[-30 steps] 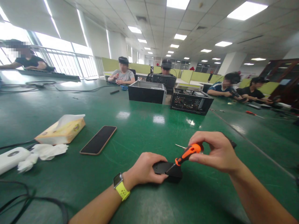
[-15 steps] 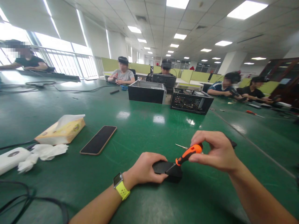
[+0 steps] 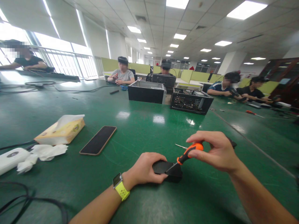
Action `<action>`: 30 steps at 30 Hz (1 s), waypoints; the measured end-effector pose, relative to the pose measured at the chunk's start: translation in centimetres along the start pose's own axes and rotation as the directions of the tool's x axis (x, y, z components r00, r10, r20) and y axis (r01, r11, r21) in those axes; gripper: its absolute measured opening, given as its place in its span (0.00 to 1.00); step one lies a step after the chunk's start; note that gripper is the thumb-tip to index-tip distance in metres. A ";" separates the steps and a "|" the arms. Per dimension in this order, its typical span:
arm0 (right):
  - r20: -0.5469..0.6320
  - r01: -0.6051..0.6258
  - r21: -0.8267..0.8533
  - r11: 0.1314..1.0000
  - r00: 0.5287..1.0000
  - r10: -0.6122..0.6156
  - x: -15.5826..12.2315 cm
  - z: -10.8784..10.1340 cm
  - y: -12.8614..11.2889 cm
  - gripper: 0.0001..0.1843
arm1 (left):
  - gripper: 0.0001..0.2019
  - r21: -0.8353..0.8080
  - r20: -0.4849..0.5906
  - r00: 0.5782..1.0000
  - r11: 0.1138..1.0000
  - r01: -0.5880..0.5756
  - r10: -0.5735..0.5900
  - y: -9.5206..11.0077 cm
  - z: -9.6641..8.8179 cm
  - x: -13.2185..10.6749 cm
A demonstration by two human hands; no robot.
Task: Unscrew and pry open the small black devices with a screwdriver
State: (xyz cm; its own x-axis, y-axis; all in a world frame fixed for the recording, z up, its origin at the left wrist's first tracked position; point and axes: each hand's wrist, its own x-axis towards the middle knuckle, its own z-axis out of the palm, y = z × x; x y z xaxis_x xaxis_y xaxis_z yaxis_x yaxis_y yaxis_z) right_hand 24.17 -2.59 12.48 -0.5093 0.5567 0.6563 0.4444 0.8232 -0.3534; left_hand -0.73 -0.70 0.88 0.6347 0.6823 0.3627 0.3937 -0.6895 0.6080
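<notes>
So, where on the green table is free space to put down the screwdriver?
Bare table lies between the phone and the right hand, up to the black cases. Crowded at left: tissue box, crumpled tissues, cables.

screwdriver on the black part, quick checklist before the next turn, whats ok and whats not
1. Left hand pins the small black part to the green table: ok.
2. Right hand grips the orange screwdriver handle: ok.
3. Tip reaches the part's top: ok.
4. Tip seated in a screw head: cannot tell.
5. Shaft square to the part: not ok, it is tilted.
6. Phone lies apart from the hands: ok.
</notes>
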 end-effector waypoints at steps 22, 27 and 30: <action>0.011 -0.012 -0.051 0.999 1.000 0.012 -0.1 0.0 0.1 0.12 | 0.17 0.013 -0.008 1.000 1.000 0.003 -0.003 0.0 0.1 0.0; 0.125 -0.064 0.044 0.997 0.990 0.058 0.0 -0.3 -0.1 0.16 | 0.17 -0.003 -0.001 1.000 1.000 0.004 -0.004 0.1 0.1 0.0; 0.110 -0.053 0.035 0.998 0.993 0.049 0.0 -0.4 0.0 0.16 | 0.17 -0.001 -0.002 1.000 1.000 0.005 -0.005 0.1 0.1 -0.1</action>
State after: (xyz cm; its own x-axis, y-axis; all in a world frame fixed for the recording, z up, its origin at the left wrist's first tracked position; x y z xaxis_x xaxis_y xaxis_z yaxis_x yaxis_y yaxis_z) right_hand 24.45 -2.65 12.74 -0.5653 0.6051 0.5606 0.4448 0.7959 -0.4107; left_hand -0.70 -0.82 0.87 0.6316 0.6860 0.3613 0.3963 -0.6862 0.6100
